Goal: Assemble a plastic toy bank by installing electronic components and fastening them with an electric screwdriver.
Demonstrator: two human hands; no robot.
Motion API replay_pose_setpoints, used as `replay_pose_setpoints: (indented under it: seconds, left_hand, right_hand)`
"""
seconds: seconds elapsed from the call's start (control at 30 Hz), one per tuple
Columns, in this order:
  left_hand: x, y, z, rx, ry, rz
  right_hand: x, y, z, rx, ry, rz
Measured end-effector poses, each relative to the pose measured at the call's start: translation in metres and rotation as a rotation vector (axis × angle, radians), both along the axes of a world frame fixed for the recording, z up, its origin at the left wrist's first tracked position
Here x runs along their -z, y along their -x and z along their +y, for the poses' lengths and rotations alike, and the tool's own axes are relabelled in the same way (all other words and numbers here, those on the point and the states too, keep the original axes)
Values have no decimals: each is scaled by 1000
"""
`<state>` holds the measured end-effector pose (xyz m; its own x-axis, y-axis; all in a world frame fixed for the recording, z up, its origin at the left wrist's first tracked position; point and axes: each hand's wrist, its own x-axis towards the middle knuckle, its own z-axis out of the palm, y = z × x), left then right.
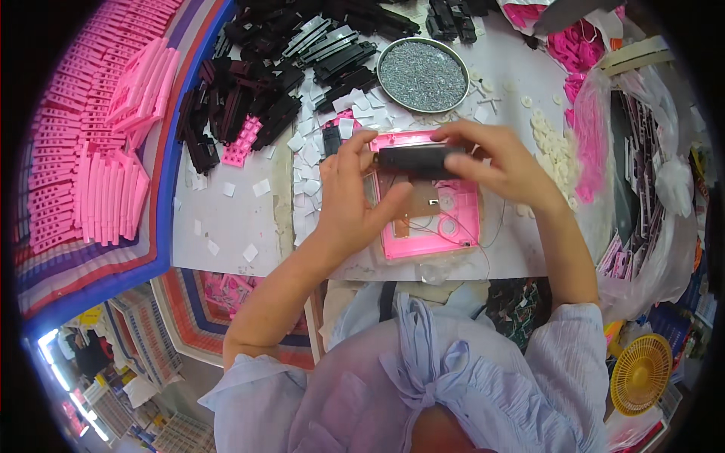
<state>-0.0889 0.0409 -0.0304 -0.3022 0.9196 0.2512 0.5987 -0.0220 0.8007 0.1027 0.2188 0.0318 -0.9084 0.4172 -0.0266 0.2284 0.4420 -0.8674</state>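
Note:
A pink rectangular plastic housing [434, 243] lies on the table before me, with a brown board [414, 202] and thin wires inside it. Over its far part is a long black plastic piece [414, 160], slightly blurred. My right hand [498, 162] is closed on the right end of this piece, between thumb and fingers. My left hand [349, 198] straddles the housing's left edge, its fingers at the far left corner and its thumb reaching over the inside. Whether the left fingers also touch the black piece, I cannot tell.
Beyond the housing stands a round tray [423, 75] of small grey metal pieces. Black plastic parts [317, 57] pile up at the far left, near scattered white squares [306, 162]. Cream discs [550, 143] lie right. A blue-rimmed bin [165, 189] holds pink parts [109, 189].

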Motion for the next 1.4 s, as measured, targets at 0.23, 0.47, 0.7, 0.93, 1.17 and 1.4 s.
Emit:
replay_pose_setpoints:
  seconds: [0.23, 0.47, 0.7, 0.93, 1.17, 1.4]
  left_hand:
    - [-19, -15, 5, 66, 35, 332]
    - [-16, -21, 5, 11, 35, 465]
    - [-25, -27, 6, 9, 51, 592]
    - [-45, 34, 55, 201, 330, 177]
    - [-13, 41, 172, 166, 232, 849]
    - [9, 41, 183, 137, 26, 581]
  right_hand:
    - [11, 19, 22, 187, -16, -226]
    - [7, 8, 5, -36, -506, 72]
    - [32, 5, -20, 135, -834, 89]
    - [-66, -36, -32, 134, -374, 100]
    - [-94, 17, -46, 332, 414, 837]
    - [-119, 60, -15, 377, 328, 606]
